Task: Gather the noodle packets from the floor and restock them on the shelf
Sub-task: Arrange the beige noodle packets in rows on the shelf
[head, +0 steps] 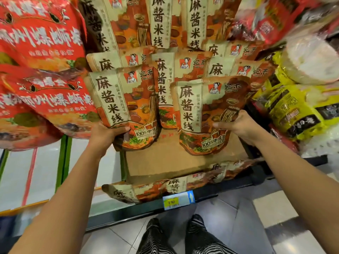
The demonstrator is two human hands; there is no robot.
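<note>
My left hand (108,133) grips the lower left edge of an orange and beige noodle packet (126,103), held upright over the cardboard shelf liner (165,162). In my right hand (236,125) is a second identical packet (205,114), upright at the right, gripped by its lower right side. Behind both, several more of the same packets (176,77) stand in rows on the shelf. Two or three packets (139,191) lie flat along the shelf's front edge, below my hands.
Red bags (40,74) crowd the left side. Yellow bags (297,110) and white noodle bundles (311,59) fill the right. A blue price tag (178,199) reading 9.90 sits on the shelf rail. Tiled floor and my legs in striped trousers (176,237) are below.
</note>
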